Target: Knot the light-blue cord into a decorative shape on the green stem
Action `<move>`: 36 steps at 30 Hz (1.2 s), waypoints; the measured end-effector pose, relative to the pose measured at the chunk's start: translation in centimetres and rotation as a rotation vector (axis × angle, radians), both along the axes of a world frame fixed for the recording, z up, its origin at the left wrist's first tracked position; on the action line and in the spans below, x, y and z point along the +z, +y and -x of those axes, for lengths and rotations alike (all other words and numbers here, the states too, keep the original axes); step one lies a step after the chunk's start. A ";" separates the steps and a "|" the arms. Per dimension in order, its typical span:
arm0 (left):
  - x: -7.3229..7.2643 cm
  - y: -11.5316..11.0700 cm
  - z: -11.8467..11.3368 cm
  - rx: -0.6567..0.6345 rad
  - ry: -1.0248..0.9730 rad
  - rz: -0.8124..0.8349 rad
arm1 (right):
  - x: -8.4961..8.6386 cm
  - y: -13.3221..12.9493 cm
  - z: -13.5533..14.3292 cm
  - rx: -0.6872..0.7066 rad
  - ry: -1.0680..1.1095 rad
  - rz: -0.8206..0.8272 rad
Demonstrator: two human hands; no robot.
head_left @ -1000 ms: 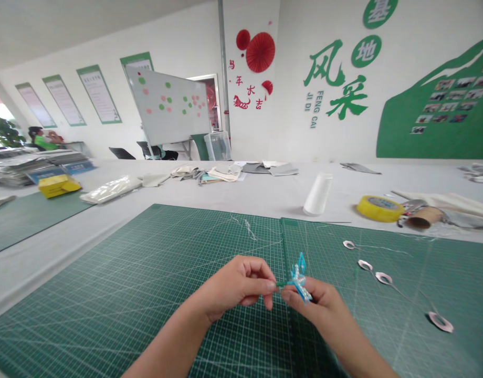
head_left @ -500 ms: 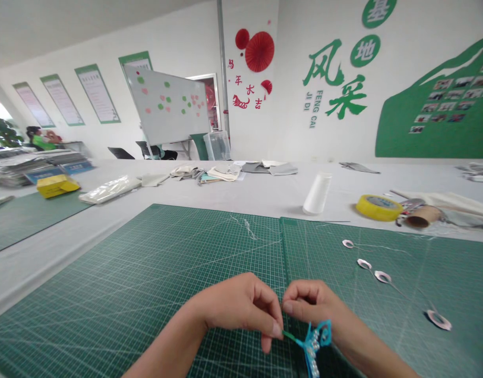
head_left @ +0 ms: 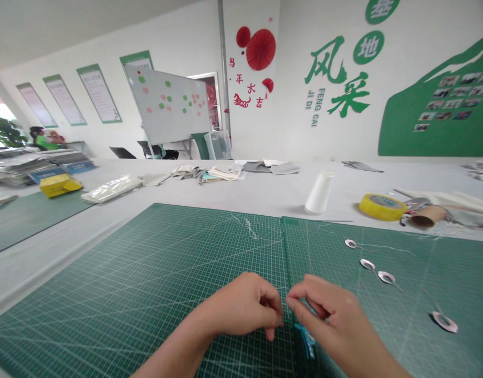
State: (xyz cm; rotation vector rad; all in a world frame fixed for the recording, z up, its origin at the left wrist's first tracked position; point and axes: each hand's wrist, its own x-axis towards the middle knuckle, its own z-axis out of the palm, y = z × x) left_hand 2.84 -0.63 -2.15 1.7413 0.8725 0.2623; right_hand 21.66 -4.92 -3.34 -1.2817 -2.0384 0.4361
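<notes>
Over the green cutting mat (head_left: 194,252), my left hand (head_left: 249,307) pinches the green stem of a blue ornament with pearl-like beads (head_left: 306,344). The ornament points to the right, low in the view, partly covered by my right hand (head_left: 324,310). My right hand's thumb and forefinger are pressed together close to the left fingertips; whatever they hold is too small to make out. Right of the hands, several pale rings with wire tails lie on the mat, among them a pink-edged ring (head_left: 443,322).
A white thread cone (head_left: 319,193) stands behind the mats. To its right are yellow tape (head_left: 383,207) and a cardboard tube (head_left: 427,216). Fabric scraps (head_left: 226,171) lie farther back, a yellow box (head_left: 60,185) at left. A person (head_left: 44,138) sits far left.
My right hand has risen slightly and turned, now covering more of the ornament. The ornament has swung so that less of it shows. My left hand keeps its pinch on the stem.
</notes>
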 end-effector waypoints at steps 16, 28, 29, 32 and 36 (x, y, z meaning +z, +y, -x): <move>-0.4 0.6 0.0 0.228 0.059 -0.231 | -0.6 -0.2 0.3 0.030 0.013 -0.341; 0.0 1.0 -0.1 0.318 -0.055 -0.144 | -0.8 -0.3 0.3 0.021 -0.039 -0.325; 0.1 1.0 -0.1 0.323 -0.060 -0.146 | -0.8 -0.3 0.3 0.021 -0.050 -0.317; 0.4 1.0 -0.1 0.337 -0.079 -0.128 | -0.6 -0.3 0.4 0.017 -0.060 -0.299; 0.7 1.1 -0.1 0.344 -0.171 0.021 | -0.6 -0.4 0.4 0.008 -0.048 -0.282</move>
